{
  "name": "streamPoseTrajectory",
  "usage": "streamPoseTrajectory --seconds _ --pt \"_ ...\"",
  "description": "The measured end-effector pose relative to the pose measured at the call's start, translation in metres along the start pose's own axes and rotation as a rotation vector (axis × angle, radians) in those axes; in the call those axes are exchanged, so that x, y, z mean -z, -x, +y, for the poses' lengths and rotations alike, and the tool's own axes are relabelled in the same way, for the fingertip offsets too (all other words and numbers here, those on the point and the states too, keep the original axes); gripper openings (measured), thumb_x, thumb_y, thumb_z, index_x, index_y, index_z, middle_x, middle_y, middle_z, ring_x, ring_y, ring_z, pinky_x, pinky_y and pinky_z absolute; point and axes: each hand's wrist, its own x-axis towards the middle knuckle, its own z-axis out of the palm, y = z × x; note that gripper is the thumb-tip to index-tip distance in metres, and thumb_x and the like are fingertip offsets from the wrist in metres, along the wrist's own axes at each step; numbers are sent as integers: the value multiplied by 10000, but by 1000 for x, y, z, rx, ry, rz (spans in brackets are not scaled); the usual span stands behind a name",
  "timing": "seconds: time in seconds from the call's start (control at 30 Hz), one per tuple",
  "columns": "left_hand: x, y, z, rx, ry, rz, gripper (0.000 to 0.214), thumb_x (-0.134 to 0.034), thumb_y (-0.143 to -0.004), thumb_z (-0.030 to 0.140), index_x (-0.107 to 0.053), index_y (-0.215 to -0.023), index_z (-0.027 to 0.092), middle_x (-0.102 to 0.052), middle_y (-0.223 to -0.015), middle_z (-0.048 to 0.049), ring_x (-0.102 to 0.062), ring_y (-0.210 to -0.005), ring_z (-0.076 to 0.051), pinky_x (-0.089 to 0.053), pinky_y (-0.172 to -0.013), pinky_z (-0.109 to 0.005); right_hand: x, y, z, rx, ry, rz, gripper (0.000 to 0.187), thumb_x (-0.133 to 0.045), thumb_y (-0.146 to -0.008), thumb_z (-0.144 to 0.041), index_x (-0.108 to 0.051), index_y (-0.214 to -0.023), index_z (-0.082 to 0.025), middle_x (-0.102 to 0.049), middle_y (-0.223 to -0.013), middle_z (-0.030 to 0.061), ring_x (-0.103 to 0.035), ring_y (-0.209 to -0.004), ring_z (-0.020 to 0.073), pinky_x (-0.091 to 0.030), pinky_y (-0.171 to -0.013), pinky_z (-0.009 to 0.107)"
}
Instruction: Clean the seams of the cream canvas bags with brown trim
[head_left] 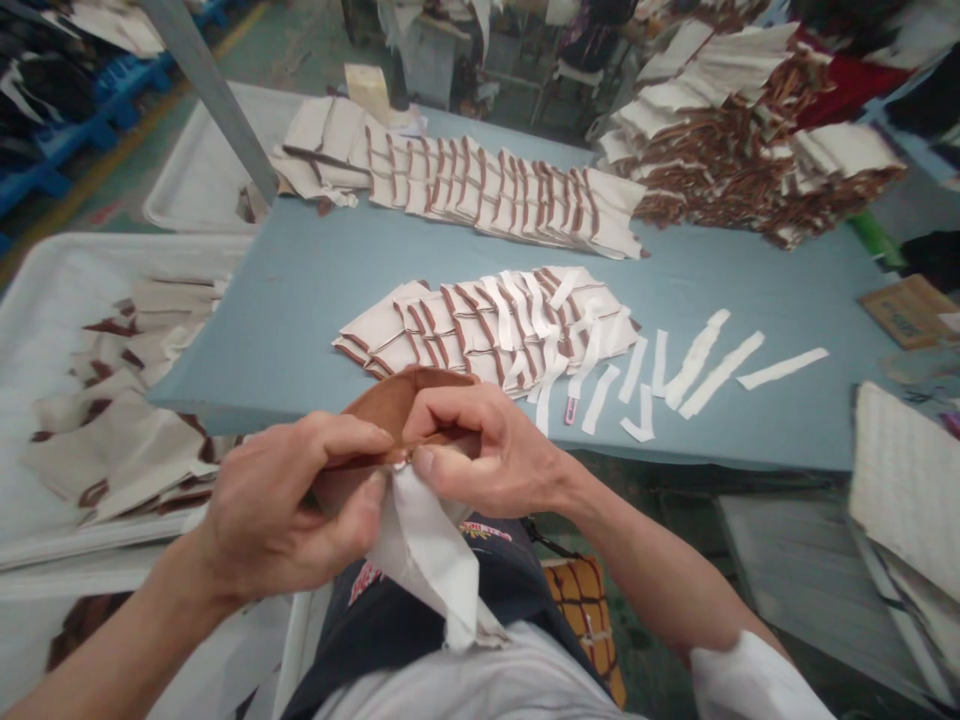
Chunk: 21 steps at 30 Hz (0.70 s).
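Observation:
Both hands pinch a sewn fabric piece with a brown face and a pale back, held above my lap at the table's near edge. My left hand grips its left side between thumb and fingers. Close beside it, my right hand is closed on the same edge, thumb and forefinger meeting near the seam. A white fabric strip hangs down from between the two hands; its upper end is partly hidden by the fingers.
The blue table bears overlapping rows of pale pieces with brown edges. Loose white strips lie at right. A heap of brown and pale pieces stands at back right. Left is a white bin holding similar pieces; a metal post rises behind.

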Motion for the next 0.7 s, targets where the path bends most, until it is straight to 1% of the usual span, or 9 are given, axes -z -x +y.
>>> streamPoseTrajectory --seconds 0.07,0.13,0.2,0.3,0.37,0.43,0.5,0.63,0.7 --pt "6 0 1 10 92 -58 170 -576 -965 255 -737 -1020 263 -823 -870 38 -745 -697 -127 -545 -695 -217 2 2 -1 85 109 15 72 -541 -768 -256 -549 -702 -228 -493 -617 -57 -434 -586 106 -335 -549 243" --pt "11 -3 -1 -35 170 -160 189 -535 -1021 211 -712 -978 263 -745 -764 76 -659 -581 -95 -476 -600 -198 2 4 -1 146 203 34 78 -536 -780 -251 -548 -705 -230 -497 -607 -57 -431 -577 106 -326 -552 250" --pt "12 -7 -5 -110 131 -231 238 -519 -1077 189 -688 -924 257 -710 -707 82 -642 -544 -93 -446 -573 -205 0 6 3 183 242 54 73 -535 -783 -226 -556 -713 -227 -496 -615 -62 -414 -567 97 -319 -551 248" --pt "9 -8 -13 -329 -65 -186 258 -528 -1110 183 -681 -910 243 -727 -698 45 -691 -582 -139 -463 -608 -250 -4 10 13 163 220 55 74 -564 -807 -224 -580 -734 -219 -499 -633 -67 -412 -564 90 -324 -546 238" --pt "7 -5 -16 -384 -129 -143 270 -529 -1105 184 -697 -903 244 -730 -679 28 -705 -582 -168 -472 -602 -272 -6 12 19 111 190 47 79 -572 -815 -240 -582 -739 -220 -508 -642 -63 -423 -571 94 -332 -545 234" --pt "7 -1 -18 -323 -88 -171 264 -532 -1090 195 -724 -919 254 -771 -707 18 -733 -593 -178 -503 -604 -270 -7 14 23 74 164 37 75 -565 -809 -244 -574 -738 -223 -521 -654 -57 -435 -584 101 -345 -548 231" --pt "10 4 -17 -201 -7 -251 220 -559 -1068 218 -751 -971 266 -826 -785 20 -774 -647 -173 -546 -649 -245 -6 17 23 71 149 25 64 -562 -807 -242 -573 -746 -225 -525 -655 -55 -437 -582 104 -347 -542 228" --pt "22 5 -8 -31 111 -346 213 -608 -1002 230 -795 -1063 314 -864 -914 71 -808 -752 -141 -559 -714 -157 -3 25 19 98 177 20 76 -582 -842 -258 -599 -778 -222 -547 -648 -59 -440 -555 101 -345 -534 230" --pt "26 1 -1 36 88 -322 219 -618 -983 313 -834 -1019 331 -865 -884 74 -804 -725 -149 -572 -682 -152 -2 29 17 138 222 20 101 -586 -876 -269 -612 -791 -220 -587 -670 -47 -482 -578 104 -370 -562 237"
